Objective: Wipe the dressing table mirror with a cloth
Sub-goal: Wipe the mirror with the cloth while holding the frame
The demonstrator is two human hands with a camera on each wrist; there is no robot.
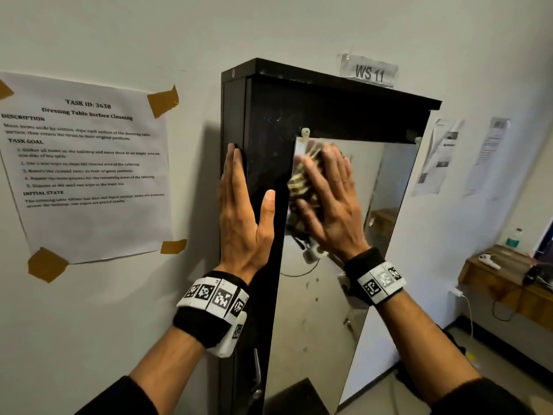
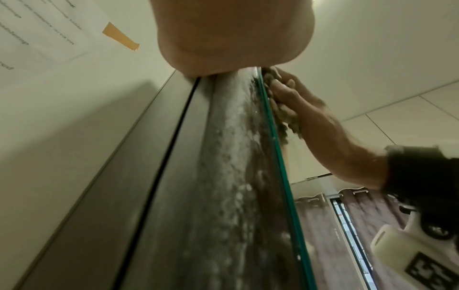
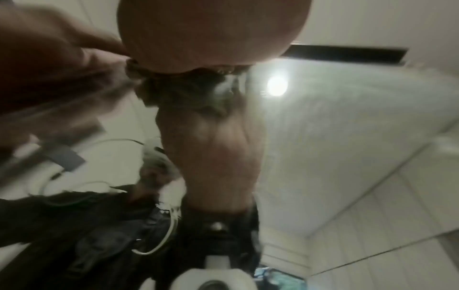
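A tall black cabinet (image 1: 299, 97) stands against the wall, with the mirror (image 1: 380, 187) fixed to its front. My right hand (image 1: 332, 187) lies flat with straight fingers on a brownish patterned cloth (image 1: 300, 182) and presses it to the glass near the mirror's top left corner. The left wrist view shows that hand (image 2: 298, 102) and the cloth (image 2: 285, 121) against the mirror's green glass edge (image 2: 278, 157). My left hand (image 1: 239, 190) rests open on the cabinet's left front corner, fingers pointing up and thumb on the dark front strip. The right wrist view is blurred.
A taped task sheet (image 1: 86, 163) hangs on the wall left of the cabinet. A "WS 11" label (image 1: 369, 73) is above it, and papers (image 1: 440, 157) are on the right wall. A wooden desk (image 1: 502, 283) with a bottle (image 1: 514, 238) stands at the right. A metal handle (image 1: 257, 375) sits low on the cabinet.
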